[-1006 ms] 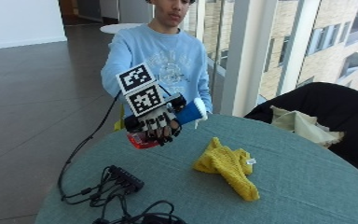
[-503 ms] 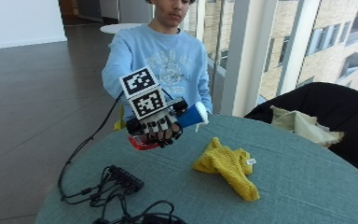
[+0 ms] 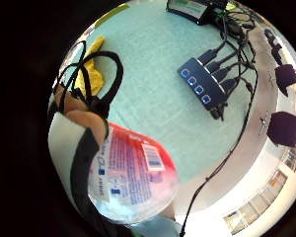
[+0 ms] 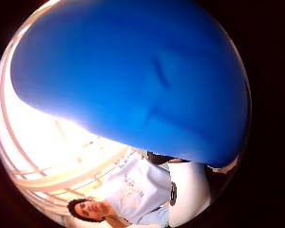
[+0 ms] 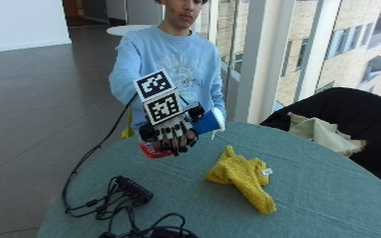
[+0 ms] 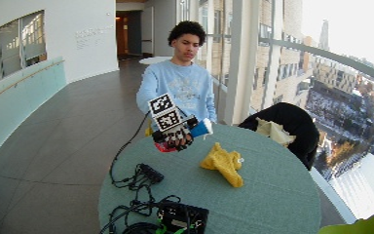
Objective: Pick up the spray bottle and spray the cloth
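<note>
One spray bottle (image 5: 204, 124) | gripped by hand (image 5: 174, 136) | one cloth (image 5: 243, 177)

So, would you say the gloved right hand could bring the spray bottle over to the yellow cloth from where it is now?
Probably yes: the right hand holds the spray bottle above the table, and nothing stands between it and the yellow cloth.

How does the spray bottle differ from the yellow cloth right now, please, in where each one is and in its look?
The spray bottle is gripped in the gloved right hand and held above the table; the yellow cloth lies crumpled on the table, untouched. The bottle is rigid, with a blue head and a red label; the cloth is limp and plain yellow. Both sit over the same green tabletop.
</note>
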The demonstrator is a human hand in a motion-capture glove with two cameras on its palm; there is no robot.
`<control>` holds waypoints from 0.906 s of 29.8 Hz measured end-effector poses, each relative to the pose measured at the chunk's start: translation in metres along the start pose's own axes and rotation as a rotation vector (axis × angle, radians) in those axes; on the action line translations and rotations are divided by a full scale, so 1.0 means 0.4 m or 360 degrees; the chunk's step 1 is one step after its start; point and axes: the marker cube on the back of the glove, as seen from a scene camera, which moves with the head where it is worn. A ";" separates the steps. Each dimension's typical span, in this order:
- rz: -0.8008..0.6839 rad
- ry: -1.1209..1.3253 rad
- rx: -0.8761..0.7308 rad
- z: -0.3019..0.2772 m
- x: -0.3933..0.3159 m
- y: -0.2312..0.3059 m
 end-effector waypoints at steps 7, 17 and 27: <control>-0.0121 -0.0112 0.0074 0.007 -0.045 0.015; -0.0630 -0.0556 0.0280 0.035 -0.248 0.063; -0.0984 -0.1126 0.0332 0.158 -0.507 0.059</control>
